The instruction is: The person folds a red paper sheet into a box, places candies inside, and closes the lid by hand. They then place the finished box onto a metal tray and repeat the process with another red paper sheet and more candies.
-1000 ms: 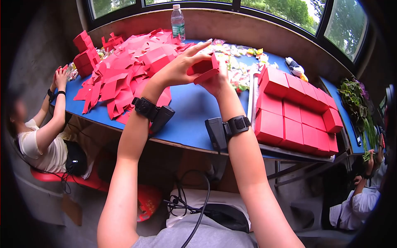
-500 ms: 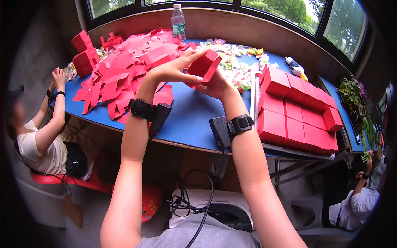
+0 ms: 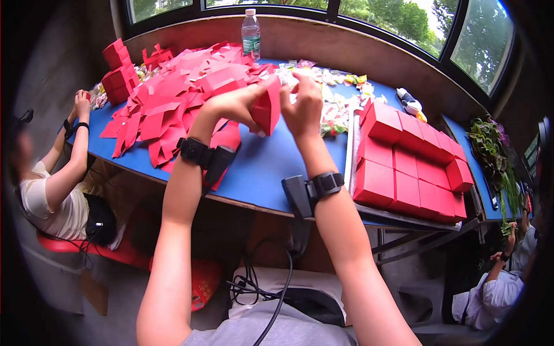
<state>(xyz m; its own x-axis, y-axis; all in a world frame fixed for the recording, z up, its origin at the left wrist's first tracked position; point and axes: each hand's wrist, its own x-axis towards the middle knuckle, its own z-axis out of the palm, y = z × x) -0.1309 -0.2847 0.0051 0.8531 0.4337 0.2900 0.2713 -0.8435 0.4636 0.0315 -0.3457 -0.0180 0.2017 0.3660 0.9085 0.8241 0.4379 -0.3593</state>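
Both hands, left hand (image 3: 234,104) and right hand (image 3: 303,106), grip a red paper box (image 3: 266,109) (fingertips hidden behind it) above the counter (image 3: 271,161).

Bright daylight from the windows (image 3: 404,23), strong fisheye bending, dark vignetted corners, soft edges.

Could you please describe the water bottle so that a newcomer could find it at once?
Look to the far edge of the blue table, under the window. The clear plastic water bottle stands upright behind the heap of flat red cardboard, the only tall transparent thing there.
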